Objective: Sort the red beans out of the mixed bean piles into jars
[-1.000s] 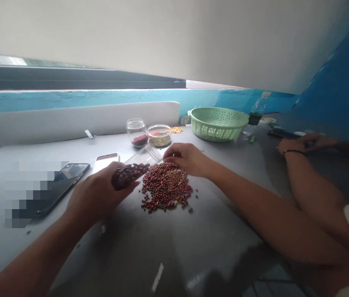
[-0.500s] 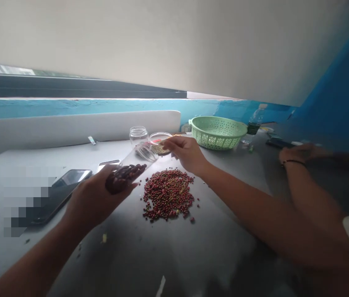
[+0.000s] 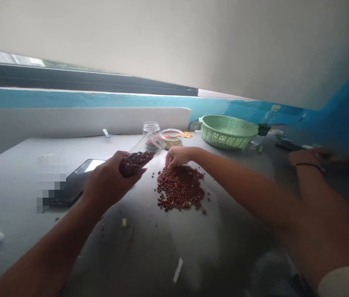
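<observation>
My left hand is wrapped round a clear jar, tilted with its mouth up and to the right. Dark red kidney beans lie in the lower part of the jar. My right hand reaches down to the far left edge of a pile of small red and greenish beans, thumb and fingertips pinched together. Whatever is between those fingertips is hidden. Just behind the jar's mouth stand another clear jar and a round clear container with small greenish beans.
A green perforated basket stands at the back right, near a plastic bottle. Yellow kernels lie behind the containers. Phones lie left. Another person's hand with a bracelet rests at the right.
My right hand has come down from beside the jar's mouth to the edge of the bean pile. My left hand still holds the tilted jar. The view has shifted slightly left.
</observation>
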Demonstrator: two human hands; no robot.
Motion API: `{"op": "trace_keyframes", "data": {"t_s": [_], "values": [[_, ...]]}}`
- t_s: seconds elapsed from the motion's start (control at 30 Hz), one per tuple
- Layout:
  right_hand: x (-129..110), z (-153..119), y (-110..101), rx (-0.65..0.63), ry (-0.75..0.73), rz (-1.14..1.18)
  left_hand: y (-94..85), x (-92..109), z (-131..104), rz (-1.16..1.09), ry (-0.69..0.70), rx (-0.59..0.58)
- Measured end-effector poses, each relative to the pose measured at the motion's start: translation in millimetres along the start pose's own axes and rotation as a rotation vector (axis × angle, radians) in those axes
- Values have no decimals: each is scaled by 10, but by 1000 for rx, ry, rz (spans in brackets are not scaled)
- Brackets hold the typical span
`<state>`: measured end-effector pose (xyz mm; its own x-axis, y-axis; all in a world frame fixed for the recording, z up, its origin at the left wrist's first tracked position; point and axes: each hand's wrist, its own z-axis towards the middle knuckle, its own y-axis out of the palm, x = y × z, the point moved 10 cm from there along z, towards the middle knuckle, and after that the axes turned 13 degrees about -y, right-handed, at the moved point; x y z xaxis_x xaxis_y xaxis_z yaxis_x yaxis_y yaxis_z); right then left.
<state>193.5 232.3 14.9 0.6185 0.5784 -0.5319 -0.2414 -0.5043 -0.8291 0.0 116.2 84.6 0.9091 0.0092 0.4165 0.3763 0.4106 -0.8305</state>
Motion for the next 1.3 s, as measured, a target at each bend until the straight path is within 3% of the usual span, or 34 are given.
{"op": "trace_keyframes", "data": {"t_s": [0.1, 0.27, 0.43, 0.6, 0.7, 0.77, 0.9, 0.97, 1.1, 1.2, 1.3], "values": [[-11, -29, 1, -22, 10, -29, 13, -7, 5, 20, -5, -12], [-171, -51, -113, 73, -56, -106, 18, -42, 20, 40, -15, -20], [-340, 89, 44, 32, -176, -93, 14, -45, 23, 69, -27, -30], [-401, 197, 205, -19, -195, -101, 33, -58, 21, 91, -43, -51], [-449, 144, 166, -10, -186, -122, 41, -67, 27, 96, -50, -58], [-492, 22, 4, 86, -200, -125, 40, -71, 35, 100, -54, -54], [-539, -557, -579, 592, -270, 76, 54, -34, 28, 115, -17, -47], [-569, -880, -702, 757, -327, 223, 74, 22, -5, 122, 39, -44], [-819, -1182, -585, 773, -418, 281, 112, 140, -109, 126, 155, -10], [-991, -1211, -446, 760, -452, 238, 162, 196, -175, 132, 215, -2], [-983, -1191, -372, 788, -486, 289, 217, 199, -189, 128, 222, -17]]}}
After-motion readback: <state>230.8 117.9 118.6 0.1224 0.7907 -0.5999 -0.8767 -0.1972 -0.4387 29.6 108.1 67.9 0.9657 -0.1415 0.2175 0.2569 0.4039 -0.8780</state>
